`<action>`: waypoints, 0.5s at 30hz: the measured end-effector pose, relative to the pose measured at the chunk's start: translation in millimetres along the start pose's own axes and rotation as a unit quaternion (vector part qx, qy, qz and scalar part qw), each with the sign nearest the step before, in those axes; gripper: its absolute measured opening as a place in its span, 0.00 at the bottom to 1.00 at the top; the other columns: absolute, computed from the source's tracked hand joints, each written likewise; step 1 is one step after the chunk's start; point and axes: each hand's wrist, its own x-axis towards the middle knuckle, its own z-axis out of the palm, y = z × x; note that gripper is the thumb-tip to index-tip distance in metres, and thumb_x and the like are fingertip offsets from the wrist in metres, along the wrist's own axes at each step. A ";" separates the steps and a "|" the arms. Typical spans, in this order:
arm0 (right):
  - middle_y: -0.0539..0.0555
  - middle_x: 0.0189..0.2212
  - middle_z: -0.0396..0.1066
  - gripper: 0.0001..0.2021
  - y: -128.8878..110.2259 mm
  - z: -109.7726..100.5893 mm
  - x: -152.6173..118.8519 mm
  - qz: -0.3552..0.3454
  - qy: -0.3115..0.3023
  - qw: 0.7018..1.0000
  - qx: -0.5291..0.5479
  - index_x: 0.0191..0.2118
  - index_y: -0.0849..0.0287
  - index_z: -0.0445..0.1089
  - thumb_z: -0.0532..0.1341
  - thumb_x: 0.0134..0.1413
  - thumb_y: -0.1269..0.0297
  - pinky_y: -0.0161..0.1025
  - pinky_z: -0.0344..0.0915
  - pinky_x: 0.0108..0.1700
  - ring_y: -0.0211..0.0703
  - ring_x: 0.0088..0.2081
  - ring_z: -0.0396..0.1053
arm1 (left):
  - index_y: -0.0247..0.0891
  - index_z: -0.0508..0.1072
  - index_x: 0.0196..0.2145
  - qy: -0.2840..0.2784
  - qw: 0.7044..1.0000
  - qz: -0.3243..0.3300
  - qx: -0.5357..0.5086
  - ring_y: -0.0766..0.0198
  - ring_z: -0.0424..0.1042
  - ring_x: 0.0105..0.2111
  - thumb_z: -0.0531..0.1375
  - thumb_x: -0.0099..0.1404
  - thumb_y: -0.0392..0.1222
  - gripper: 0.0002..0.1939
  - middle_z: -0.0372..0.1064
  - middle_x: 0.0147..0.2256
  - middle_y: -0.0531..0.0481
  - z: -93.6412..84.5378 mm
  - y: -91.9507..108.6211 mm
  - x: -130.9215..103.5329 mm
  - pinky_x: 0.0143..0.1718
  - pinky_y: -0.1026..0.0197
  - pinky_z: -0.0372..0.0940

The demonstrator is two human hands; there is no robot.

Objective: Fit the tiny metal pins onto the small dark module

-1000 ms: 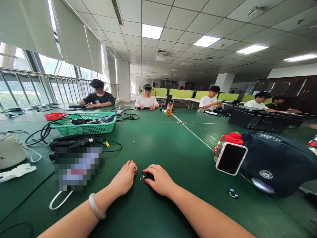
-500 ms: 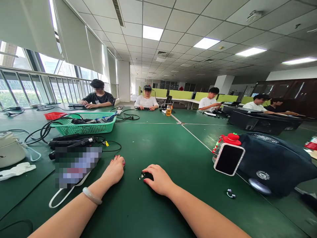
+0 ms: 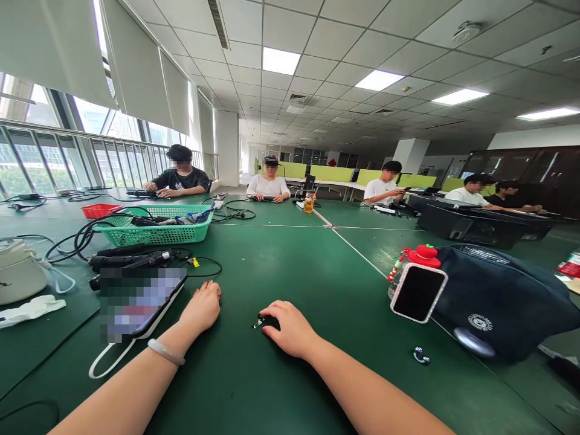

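Note:
My right hand point(image 3: 290, 329) lies on the green table point(image 3: 281, 260) with thumb and fingers curved around a small black object with a shiny metal end point(image 3: 258, 322). Most of that object is hidden by the fingers, and its kind does not show. My left hand point(image 3: 202, 307) rests palm down on the tabletop, fingers lying forward, with nothing visible in it. A pale bangle point(image 3: 165, 352) circles the left wrist. Just left of that hand sits a phone point(image 3: 149, 302), partly blurred out, with a white strap loop.
Beyond the phone are black devices with cables point(image 3: 133, 260) and a green basket point(image 3: 158, 226) of cords. To the right stand a phone with a sparkly case point(image 3: 419, 292), a red-lidded bottle point(image 3: 423, 255) and a dark bag point(image 3: 502, 296); earbuds point(image 3: 421, 355) lie nearer. Several people sit farther back.
My left hand has slid slightly left, toward the phone. My right hand stays in place with the small black object.

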 end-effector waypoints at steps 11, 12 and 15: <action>0.52 0.42 0.67 0.15 4.0 2.1 0.6 -0.007 0.022 1.000 0.013 0.45 0.55 0.68 0.60 0.48 0.65 0.38 0.58 0.50 0.43 0.46 0.62 | 0.41 0.62 0.36 -0.036 0.978 0.159 -0.128 0.57 0.68 0.39 0.42 0.64 0.42 0.11 0.69 0.37 0.46 -23.3 58.7 -50.5 0.40 0.58 0.59; 0.52 0.42 0.67 0.15 4.8 2.9 1.0 -0.002 0.024 1.000 0.018 0.45 0.55 0.68 0.60 0.48 0.65 0.37 0.59 0.49 0.43 0.46 0.62 | 0.40 0.62 0.34 -0.035 0.978 0.159 -0.127 0.57 0.68 0.37 0.42 0.65 0.42 0.11 0.69 0.33 0.46 -25.4 63.8 -55.9 0.37 0.58 0.59; 0.52 0.42 0.66 0.16 7.0 5.3 2.3 0.008 0.025 0.999 0.024 0.45 0.54 0.68 0.61 0.47 0.64 0.37 0.60 0.48 0.43 0.46 0.62 | 0.41 0.61 0.32 -0.034 0.974 0.168 -0.151 0.58 0.67 0.34 0.42 0.64 0.42 0.11 0.67 0.31 0.48 -28.0 73.6 -66.9 0.34 0.60 0.57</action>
